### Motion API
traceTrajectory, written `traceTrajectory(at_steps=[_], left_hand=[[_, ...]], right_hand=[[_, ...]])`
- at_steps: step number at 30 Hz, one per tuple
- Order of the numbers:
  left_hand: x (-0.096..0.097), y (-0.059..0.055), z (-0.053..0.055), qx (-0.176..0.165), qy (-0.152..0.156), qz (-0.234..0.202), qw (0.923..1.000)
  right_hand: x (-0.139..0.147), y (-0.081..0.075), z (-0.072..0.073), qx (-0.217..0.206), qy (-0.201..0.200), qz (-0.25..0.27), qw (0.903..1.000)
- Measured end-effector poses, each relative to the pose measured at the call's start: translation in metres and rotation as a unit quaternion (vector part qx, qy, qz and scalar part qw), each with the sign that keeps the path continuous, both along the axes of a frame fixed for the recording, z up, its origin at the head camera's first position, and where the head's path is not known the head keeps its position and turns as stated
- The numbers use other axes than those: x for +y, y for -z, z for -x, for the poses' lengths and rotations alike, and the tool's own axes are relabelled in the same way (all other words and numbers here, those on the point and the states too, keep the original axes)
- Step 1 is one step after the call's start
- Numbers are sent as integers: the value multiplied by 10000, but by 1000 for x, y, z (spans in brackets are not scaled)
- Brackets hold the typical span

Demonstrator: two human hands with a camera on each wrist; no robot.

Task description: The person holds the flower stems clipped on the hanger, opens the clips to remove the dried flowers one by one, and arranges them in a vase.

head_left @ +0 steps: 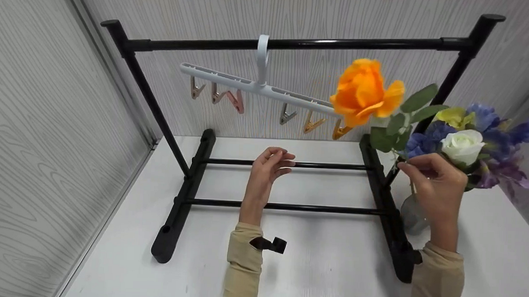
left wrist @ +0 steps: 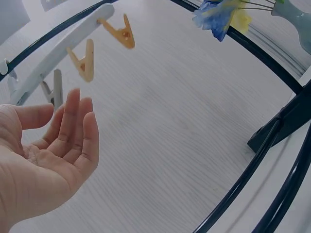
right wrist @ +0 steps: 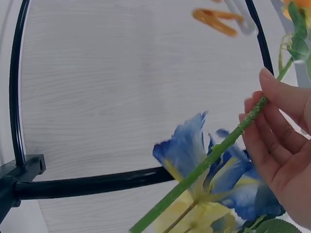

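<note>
My right hand (head_left: 441, 183) pinches the green stem (right wrist: 209, 158) of an orange artificial flower (head_left: 364, 94) between thumb and fingers. The bloom and its leaves stand up to the left of the hand, in front of the hanger's right end. My left hand (head_left: 268, 166) is raised below the hanger with loosely bent fingers and nothing in them. A pale clip hanger (head_left: 292, 96) hangs by its hook from the rack's top bar (head_left: 347, 45). Several small clips, among them a pink clip (head_left: 236, 102) and an orange clip (left wrist: 119, 33), dangle from it.
Behind my right hand, a grey vase (head_left: 414, 215) holds blue and purple flowers (head_left: 509, 139) and a white rose (head_left: 462, 146). The black rack's feet (head_left: 174, 224) stand on the white table (head_left: 322, 256). Two low crossbars join them, and wood-grain panels (head_left: 49, 136) surround the table.
</note>
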State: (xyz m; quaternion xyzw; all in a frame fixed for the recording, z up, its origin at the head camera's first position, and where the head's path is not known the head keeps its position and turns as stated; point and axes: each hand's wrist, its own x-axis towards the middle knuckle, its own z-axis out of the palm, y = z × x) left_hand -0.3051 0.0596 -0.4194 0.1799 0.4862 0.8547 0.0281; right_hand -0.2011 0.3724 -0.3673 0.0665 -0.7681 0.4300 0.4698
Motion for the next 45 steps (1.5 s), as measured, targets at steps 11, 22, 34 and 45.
traceTrajectory(at_steps=[11, 22, 34, 45], left_hand=[[-2, 1, -1, -42, -72, 241, 9997], [-3, 3, 2, -91, -149, 324, 9993], [-2, 5, 4, -172, -160, 342, 9991], [0, 7, 7, -261, -200, 357, 9988]], right_hand=[[17, -5, -8, 230, 556, 1375, 9887], [19, -4, -6, 1346, 696, 1861, 9708], [11, -1, 3, 811, 1258, 1056, 9831], [21, 14, 14, -186, 1577, 431, 9864]])
